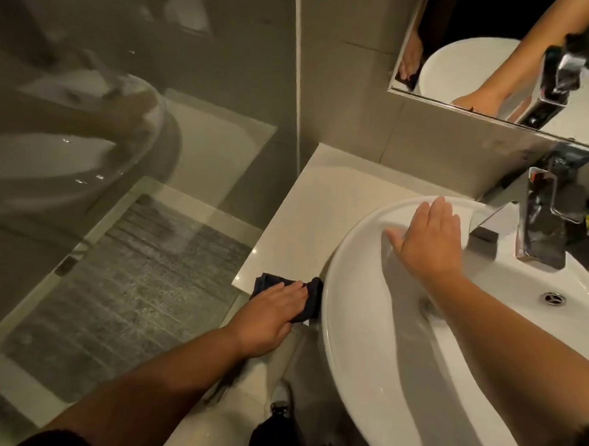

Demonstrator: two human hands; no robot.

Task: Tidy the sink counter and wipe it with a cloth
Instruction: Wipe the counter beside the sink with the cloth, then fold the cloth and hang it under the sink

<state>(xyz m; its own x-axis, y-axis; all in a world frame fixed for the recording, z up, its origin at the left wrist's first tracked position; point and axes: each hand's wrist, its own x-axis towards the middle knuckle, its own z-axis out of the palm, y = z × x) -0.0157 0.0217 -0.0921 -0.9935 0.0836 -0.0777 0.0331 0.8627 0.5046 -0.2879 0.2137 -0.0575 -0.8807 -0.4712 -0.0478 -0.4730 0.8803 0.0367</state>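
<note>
A dark blue cloth (pixel 311 297) lies bunched at the front left corner of the pale counter (pixel 321 203), against the basin's outer wall. My left hand (pixel 274 315) presses flat on the cloth, fingers pointing right. A round white basin (pixel 359 328) fills the right half of the view. My right hand (pixel 425 243) rests palm down on the basin's far left rim with fingers spread, holding nothing. A chrome tap (pixel 542 222) stands behind the basin at the right.
A mirror (pixel 499 56) hangs above the counter and reflects my arms and the tap. A glass shower screen (pixel 136 146) stands to the left, with a grey mat (pixel 140 283) on the floor behind it. My shoe (pixel 280 397) shows below the counter edge.
</note>
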